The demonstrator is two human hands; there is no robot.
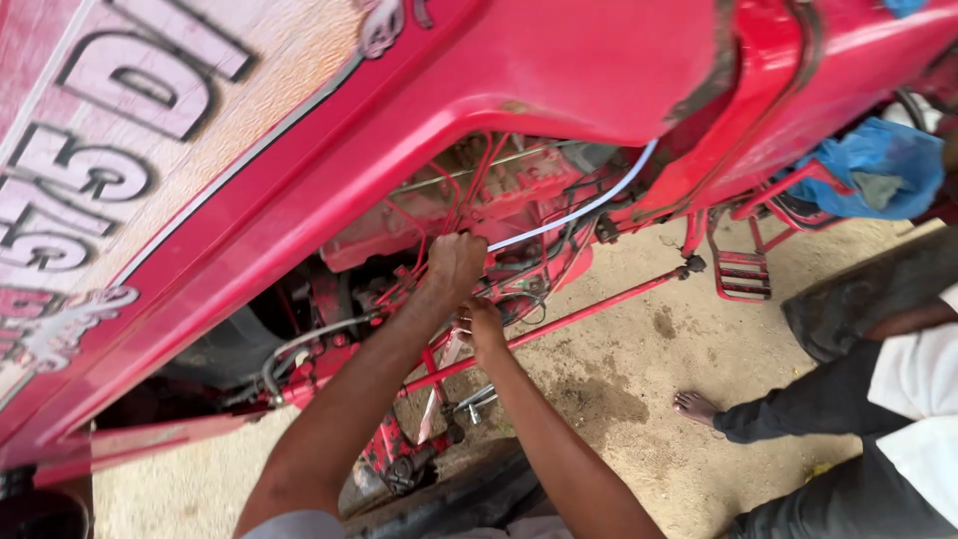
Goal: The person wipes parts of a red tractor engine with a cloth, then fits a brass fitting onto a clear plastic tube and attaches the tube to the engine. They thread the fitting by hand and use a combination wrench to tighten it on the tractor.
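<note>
Under the red tractor hood point(559, 60), within the exposed engine bay: two bare hands of one person, both reaching in from below. Left hand point(456, 262), one, closed in a fist around the near end of a white tube point(589, 205); the tube, one, runs up and to the right from that fist, passing behind red linkage toward the rear panel. Right hand point(483, 327), one, just below and beside the left, fingers curled; whether it grips anything cannot be told, as the fingertips are hidden among rods. Red rod point(589, 307), one long piece, slanting from beneath the right hand out to the right, above the sandy ground point(639, 389). Red footstep point(743, 274), one, slatted, hanging well apart to the right. Blue plastic sheet point(883, 165), one, bunched at the upper right. Second person, one, at the right edge: a bare foot point(696, 404) on the sand, dark trousers, white garment.
</note>
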